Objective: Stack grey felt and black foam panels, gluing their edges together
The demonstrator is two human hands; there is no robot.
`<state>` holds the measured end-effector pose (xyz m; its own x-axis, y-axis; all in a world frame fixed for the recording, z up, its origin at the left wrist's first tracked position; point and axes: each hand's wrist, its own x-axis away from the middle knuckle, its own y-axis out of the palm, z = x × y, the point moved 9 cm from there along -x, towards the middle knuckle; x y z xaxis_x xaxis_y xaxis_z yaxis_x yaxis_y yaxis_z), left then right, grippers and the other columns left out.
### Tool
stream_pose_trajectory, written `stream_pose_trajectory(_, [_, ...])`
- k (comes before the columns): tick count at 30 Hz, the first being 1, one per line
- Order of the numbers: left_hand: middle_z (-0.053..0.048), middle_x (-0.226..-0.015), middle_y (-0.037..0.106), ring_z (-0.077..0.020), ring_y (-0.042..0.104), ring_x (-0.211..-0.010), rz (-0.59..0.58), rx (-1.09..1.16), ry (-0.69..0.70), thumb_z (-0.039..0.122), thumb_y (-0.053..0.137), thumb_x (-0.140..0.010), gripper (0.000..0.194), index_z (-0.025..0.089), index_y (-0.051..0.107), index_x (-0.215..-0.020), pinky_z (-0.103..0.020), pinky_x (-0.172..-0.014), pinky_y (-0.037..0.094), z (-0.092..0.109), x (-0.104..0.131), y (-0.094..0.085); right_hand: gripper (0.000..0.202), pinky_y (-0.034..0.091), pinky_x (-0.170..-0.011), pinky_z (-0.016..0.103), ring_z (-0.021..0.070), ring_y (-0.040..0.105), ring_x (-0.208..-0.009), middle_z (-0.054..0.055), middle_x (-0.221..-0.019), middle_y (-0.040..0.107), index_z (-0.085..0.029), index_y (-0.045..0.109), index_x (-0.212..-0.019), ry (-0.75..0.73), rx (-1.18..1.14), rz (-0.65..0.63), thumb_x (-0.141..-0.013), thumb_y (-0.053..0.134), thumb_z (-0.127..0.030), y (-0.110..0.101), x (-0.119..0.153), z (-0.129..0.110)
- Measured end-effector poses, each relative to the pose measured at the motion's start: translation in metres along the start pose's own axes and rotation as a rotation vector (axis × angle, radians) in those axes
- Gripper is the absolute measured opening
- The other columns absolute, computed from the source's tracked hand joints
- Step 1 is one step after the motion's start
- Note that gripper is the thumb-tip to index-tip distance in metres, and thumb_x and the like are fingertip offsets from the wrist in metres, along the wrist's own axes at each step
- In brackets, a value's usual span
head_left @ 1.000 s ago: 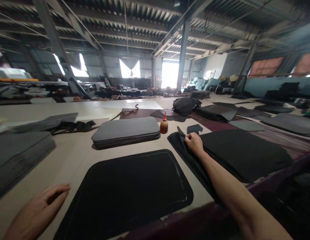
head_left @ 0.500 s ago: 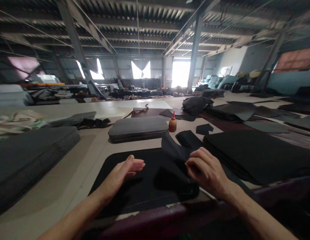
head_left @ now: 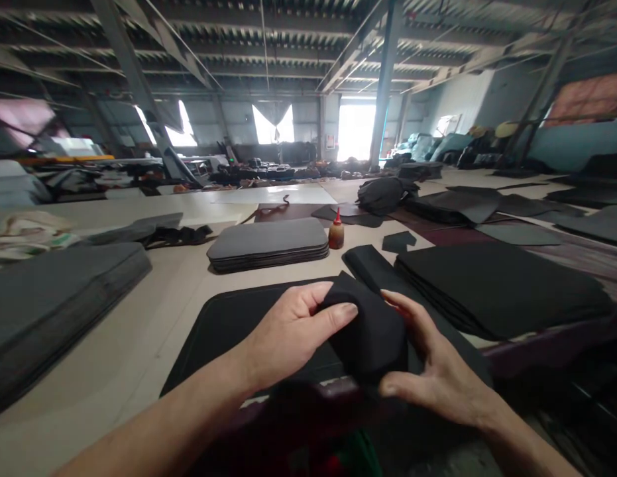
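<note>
A limp black sheet of material (head_left: pixel 368 331) is bent into a curve above the front edge of the table. My left hand (head_left: pixel 298 324) pinches its upper left edge, thumb on top and fingers behind. At its right side is my right hand (head_left: pixel 427 364), cupped round the edge with the thumb low and the fingers high, wide apart; both touch the sheet. Beneath lies a flat black panel (head_left: pixel 238 324) with rounded corners and a stitched-looking border. A narrow black strip (head_left: pixel 365 262) rests just behind the sheet.
Behind the panel stand a stack of grey rounded panels (head_left: pixel 268 240) and a red-tipped glue bottle (head_left: pixel 336 233). A pile of black sheets (head_left: pixel 497 285) lies to the right, a thick grey stack (head_left: pixel 59 305) to the left. A small dark offcut (head_left: pixel 399 242) sits beyond.
My left hand has moved right from over the panel and taken hold of the black sheet. My right hand has shifted slightly right and opened wider round its edge. The sheet is nearer me.
</note>
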<state>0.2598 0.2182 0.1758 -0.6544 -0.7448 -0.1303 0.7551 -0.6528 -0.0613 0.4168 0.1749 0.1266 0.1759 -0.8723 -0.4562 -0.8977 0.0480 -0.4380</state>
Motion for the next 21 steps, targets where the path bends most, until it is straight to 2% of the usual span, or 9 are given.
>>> stream_pose_trajectory(2, [0.000, -0.097, 0.075, -0.0211, 0.068, -0.092, 0.010, -0.053, 0.055, 0.045, 0.067, -0.089, 0.029, 0.025, 0.074, -0.109, -0.037, -0.086, 0.052, 0.014, 0.006, -0.003, 0.073, 0.054, -0.086, 0.033, 0.0279, 0.062, -0.106, 0.007, -0.120, 0.064, -0.025, 0.052, -0.139, 0.196, -0.182, -0.192, -0.077, 0.081, -0.051, 0.014, 0.008, 0.014])
stream_pose_trajectory(3, [0.001, -0.097, 0.075, -0.0199, 0.068, -0.091, 0.051, -0.075, 0.080, 0.045, 0.066, -0.090, 0.029, 0.025, 0.074, -0.109, -0.035, -0.085, 0.052, 0.020, 0.009, -0.012, 0.061, 0.053, -0.080, 0.030, 0.0259, 0.063, -0.099, 0.005, -0.111, 0.066, -0.023, 0.060, -0.130, 0.266, -0.236, -0.275, -0.078, 0.079, -0.049, 0.020, 0.013, 0.018])
stream_pose_trajectory(6, [0.003, -0.096, 0.075, -0.0165, 0.068, -0.089, 0.309, -0.158, 0.171, 0.043, 0.067, -0.090, 0.026, 0.025, 0.072, -0.108, -0.029, -0.081, 0.053, 0.038, 0.026, -0.064, 0.038, 0.048, -0.070, 0.025, 0.0207, 0.059, -0.085, 0.001, -0.094, 0.065, -0.021, 0.070, -0.104, 0.393, -0.269, -0.418, -0.074, 0.080, -0.042, 0.028, 0.029, 0.029])
stream_pose_trajectory(8, [0.001, -0.093, 0.074, -0.0156, 0.068, -0.087, 0.516, -0.171, 0.218, 0.041, 0.071, -0.088, 0.024, 0.022, 0.071, -0.103, -0.026, -0.079, 0.055, 0.045, 0.047, -0.108, 0.035, 0.046, -0.069, 0.025, 0.0193, 0.057, -0.083, 0.000, -0.092, 0.064, -0.021, 0.071, -0.100, 0.458, -0.279, -0.438, -0.072, 0.080, -0.038, 0.025, 0.038, 0.039])
stream_pose_trajectory(11, [0.001, -0.085, 0.073, -0.0134, 0.066, -0.077, 0.777, -0.064, 0.186, 0.031, 0.079, -0.078, 0.022, 0.018, 0.068, -0.092, -0.022, -0.073, 0.056, 0.034, 0.084, -0.166, 0.038, 0.047, -0.073, 0.026, 0.0206, 0.058, -0.087, 0.001, -0.098, 0.065, -0.022, 0.069, -0.103, 0.521, -0.316, -0.331, -0.071, 0.081, -0.037, 0.009, 0.044, 0.058])
stream_pose_trajectory(14, [0.004, -0.078, 0.070, -0.0100, 0.063, -0.070, 0.982, 0.035, 0.042, 0.022, 0.085, -0.064, 0.030, 0.018, 0.067, -0.087, -0.015, -0.063, 0.056, 0.003, 0.124, -0.202, 0.048, 0.046, -0.065, 0.025, 0.0177, 0.059, -0.077, 0.001, -0.092, 0.065, -0.023, 0.065, -0.110, 0.608, -0.418, -0.148, -0.068, 0.084, -0.038, -0.003, 0.047, 0.079])
stream_pose_trajectory(16, [0.005, -0.076, 0.070, -0.0095, 0.062, -0.066, 1.083, 0.070, -0.063, 0.022, 0.088, -0.053, 0.038, 0.019, 0.067, -0.085, -0.013, -0.058, 0.055, -0.019, 0.148, -0.211, 0.052, 0.042, -0.055, 0.023, 0.0132, 0.054, -0.061, -0.001, -0.077, 0.063, -0.022, 0.064, -0.109, 0.665, -0.524, -0.028, -0.065, 0.087, -0.039, -0.001, 0.048, 0.091])
stream_pose_trajectory(18, [0.006, -0.073, 0.068, -0.0087, 0.058, -0.059, 1.143, 0.100, -0.119, 0.023, 0.089, -0.043, 0.045, 0.020, 0.067, -0.083, -0.011, -0.051, 0.053, -0.033, 0.164, -0.211, 0.051, 0.040, -0.049, 0.022, 0.0110, 0.050, -0.052, -0.002, -0.068, 0.060, -0.020, 0.065, -0.102, 0.689, -0.630, 0.082, -0.064, 0.089, -0.043, 0.006, 0.046, 0.097])
stream_pose_trajectory(21, [0.009, -0.066, 0.064, -0.0071, 0.050, -0.049, 1.175, 0.062, -0.145, 0.028, 0.091, -0.038, 0.051, 0.023, 0.067, -0.082, -0.012, -0.041, 0.047, -0.036, 0.177, -0.205, 0.043, 0.049, -0.055, 0.029, 0.0171, 0.060, -0.059, 0.002, -0.076, 0.068, -0.020, 0.068, -0.100, 0.699, -0.732, 0.157, -0.072, 0.084, -0.049, 0.021, 0.039, 0.099])
